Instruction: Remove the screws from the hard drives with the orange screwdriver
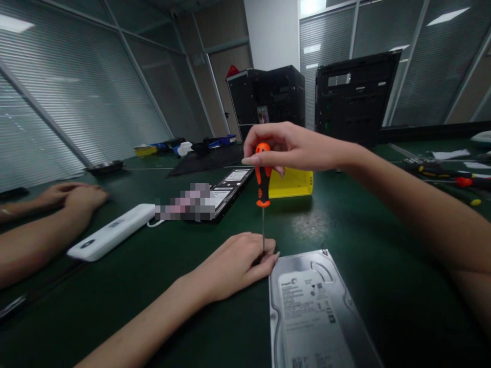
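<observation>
A silver drive [307, 306] lies label up on the green table [215, 337], nearest the person and running out of view at the bottom. At its far left corner rests the left hand [238, 263], fingers curled and thumb stretched towards the drive's edge; whether it pinches anything cannot be told. The screwdriver [263, 184] stands upright above that hand, its shaft going down by the fingers, its tip hidden. The right hand [282, 145] is closed around the top of the orange and black handle, thumb on the near side, wrist bent above the table.

To the left, a co-worker's hands [79, 199] lie together on the table, near a long white bar [113, 232] with a white cord [155, 224] at its far end. Beyond the cord is a dark tray [230, 189] with pale labels, partly covered by a pixelated patch. A yellow box [291, 184] stands just behind the screwdriver. Well to the right lie tools [470, 181] and some paper [450, 154]. Farther back stand a black case [286, 92] and a black panel [356, 97], with blinds [326, 51] and a door [232, 76] behind them
</observation>
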Demonstrator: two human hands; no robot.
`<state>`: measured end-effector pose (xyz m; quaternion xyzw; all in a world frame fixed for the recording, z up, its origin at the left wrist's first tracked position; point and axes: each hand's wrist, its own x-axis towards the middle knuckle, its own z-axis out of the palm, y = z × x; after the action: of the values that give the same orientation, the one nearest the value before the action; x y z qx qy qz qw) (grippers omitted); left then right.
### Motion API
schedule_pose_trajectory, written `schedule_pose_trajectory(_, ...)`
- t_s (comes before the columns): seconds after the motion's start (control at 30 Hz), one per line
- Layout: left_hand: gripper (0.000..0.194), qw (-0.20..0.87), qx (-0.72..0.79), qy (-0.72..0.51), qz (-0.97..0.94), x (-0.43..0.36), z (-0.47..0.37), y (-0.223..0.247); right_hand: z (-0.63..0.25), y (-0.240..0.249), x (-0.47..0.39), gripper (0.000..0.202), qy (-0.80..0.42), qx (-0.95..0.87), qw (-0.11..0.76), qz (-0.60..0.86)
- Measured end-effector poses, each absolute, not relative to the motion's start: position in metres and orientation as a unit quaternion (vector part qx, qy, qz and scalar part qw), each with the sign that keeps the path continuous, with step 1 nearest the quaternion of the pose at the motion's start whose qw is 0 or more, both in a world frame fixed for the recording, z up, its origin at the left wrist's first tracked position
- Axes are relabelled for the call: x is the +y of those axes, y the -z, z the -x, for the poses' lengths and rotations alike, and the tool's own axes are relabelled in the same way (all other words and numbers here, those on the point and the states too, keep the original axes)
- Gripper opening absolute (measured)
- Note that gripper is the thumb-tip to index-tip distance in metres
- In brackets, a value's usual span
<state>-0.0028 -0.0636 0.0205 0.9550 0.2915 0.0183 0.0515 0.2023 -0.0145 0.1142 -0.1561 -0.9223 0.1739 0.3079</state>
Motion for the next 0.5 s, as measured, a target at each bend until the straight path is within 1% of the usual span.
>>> schedule_pose_trajectory(0.2,0.026,0.007,0.265,0.012,-0.964,-0.066,0.0,-0.028,-0.216,-0.121,-0.012,0.027,-0.152,-0.918,0.314,0.19)
schedule_pose_trajectory(0.33,0.029,-0.05,0.247,0.009,-0.968,-0.066,0.0,-0.027,-0.219,-0.122,-0.011,0.027,-0.14,-0.921,0.305,0.199)
schedule_pose_trajectory(0.5,0.022,-0.082,0.214,0.0,-0.973,-0.067,0.001,-0.027,-0.217,-0.122,-0.013,0.028,-0.143,-0.928,0.292,0.184)
